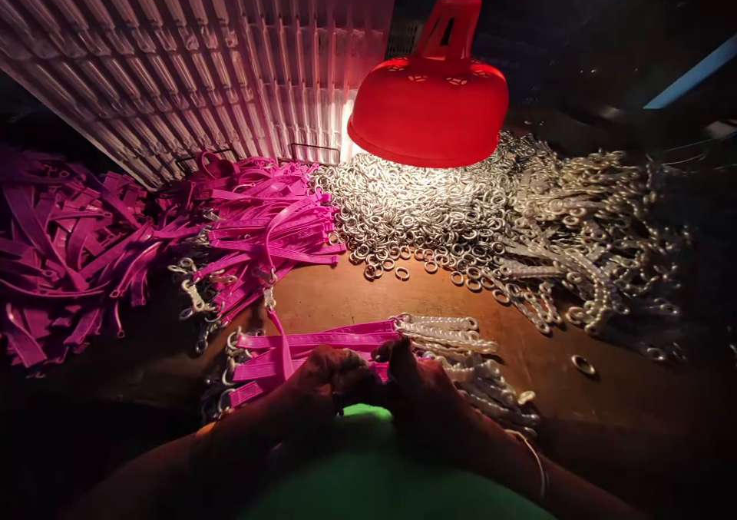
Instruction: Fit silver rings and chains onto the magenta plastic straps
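My left hand (337, 378) and my right hand (423, 389) meet low in the middle, dark against the light, both with fingers closed. A pink strap (282, 351) with a metal clasp (268, 297) runs down into my left hand. What my right fingers pinch is hidden in shadow; a bit of pink shows between the hands. Just beyond them lies a row of pink straps (322, 341), with metal rings at their left ends and pale braided pieces (443, 328) at their right ends.
A red lamp (429, 113) hangs over a heap of metal rings (414, 205). Braided pieces (599, 236) are piled at right, pink straps (63, 251) at left. A ridged white panel (201, 59) stands behind. One loose ring (583, 365) lies on the brown table (357, 293).
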### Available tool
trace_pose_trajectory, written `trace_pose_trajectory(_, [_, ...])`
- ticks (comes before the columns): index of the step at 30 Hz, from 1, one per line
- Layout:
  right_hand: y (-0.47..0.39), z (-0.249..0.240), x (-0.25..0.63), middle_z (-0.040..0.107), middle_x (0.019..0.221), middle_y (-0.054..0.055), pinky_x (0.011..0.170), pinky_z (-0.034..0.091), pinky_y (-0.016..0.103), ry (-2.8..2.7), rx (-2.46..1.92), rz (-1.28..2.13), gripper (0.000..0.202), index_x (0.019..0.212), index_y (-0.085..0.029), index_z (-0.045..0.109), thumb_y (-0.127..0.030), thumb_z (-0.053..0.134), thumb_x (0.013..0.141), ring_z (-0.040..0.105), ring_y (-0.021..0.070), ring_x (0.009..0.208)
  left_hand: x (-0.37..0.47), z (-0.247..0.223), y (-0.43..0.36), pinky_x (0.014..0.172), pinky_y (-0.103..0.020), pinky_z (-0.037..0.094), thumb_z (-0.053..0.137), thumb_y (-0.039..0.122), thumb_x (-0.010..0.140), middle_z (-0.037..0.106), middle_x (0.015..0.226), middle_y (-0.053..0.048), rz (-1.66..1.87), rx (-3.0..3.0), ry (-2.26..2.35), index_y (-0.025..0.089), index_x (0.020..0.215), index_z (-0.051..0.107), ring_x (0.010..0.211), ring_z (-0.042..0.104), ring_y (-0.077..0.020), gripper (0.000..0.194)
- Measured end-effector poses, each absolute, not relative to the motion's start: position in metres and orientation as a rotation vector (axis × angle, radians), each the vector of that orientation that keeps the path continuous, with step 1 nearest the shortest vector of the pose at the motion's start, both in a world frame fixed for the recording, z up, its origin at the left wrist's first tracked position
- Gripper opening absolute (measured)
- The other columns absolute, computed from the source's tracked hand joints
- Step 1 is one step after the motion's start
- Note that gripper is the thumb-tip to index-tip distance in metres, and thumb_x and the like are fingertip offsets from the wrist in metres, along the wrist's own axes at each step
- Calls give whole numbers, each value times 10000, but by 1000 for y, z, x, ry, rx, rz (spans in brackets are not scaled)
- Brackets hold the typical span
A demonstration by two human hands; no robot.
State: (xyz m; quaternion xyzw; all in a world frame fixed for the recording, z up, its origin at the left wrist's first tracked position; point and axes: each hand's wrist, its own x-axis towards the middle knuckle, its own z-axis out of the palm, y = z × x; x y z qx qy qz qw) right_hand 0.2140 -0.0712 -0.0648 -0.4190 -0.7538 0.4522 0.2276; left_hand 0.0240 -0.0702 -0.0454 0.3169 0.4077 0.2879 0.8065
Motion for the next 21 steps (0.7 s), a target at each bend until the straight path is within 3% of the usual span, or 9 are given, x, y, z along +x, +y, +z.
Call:
trace_pose_trajectory(3, [-64,-58,207,501,630,-18,461,242,225,-2000,-1128,1508,116,883,-198,444,-299,416,929,339,95,519,28,-48,-72,624,-273,410,729,481,682,577,630,-29,683,617,833,129,666,652,611,526,-131,361])
trace_pose_trajectory(8, [-61,-49,204,589,782,16,478,314,201,-1990,-1019,1724,64,929,-201,410,-227,455,890,468,113,609,29,-50,-63,469,-223,322,769,502,608,516,528,-4,570,596,849,118,534,580,484,460,-87,434])
trace_pose_trajectory(14, [-59,-57,204,537,678,-31,423,244,180,-2133,-1116,1647,194,931,-192,370,-140,508,805,415,72,519,29,-45,-59,461,-218,303,767,495,601,507,526,-2,498,533,890,118,542,538,460,444,-73,445])
trace_pose_trajectory(17, [-54,-50,205,553,707,-21,459,278,181,-2154,-1123,1644,110,896,-186,373,-141,460,847,421,72,555,28,-45,-58,454,-216,267,751,528,602,458,512,20,502,548,864,123,554,510,449,396,-60,474])
trace_pose_trajectory(21, [-52,-44,207,595,783,8,544,361,201,-2119,-1076,1625,118,896,-169,441,-159,536,826,489,102,641,26,-50,-57,493,-226,283,700,518,670,441,540,23,512,637,854,128,579,497,496,392,-70,449])
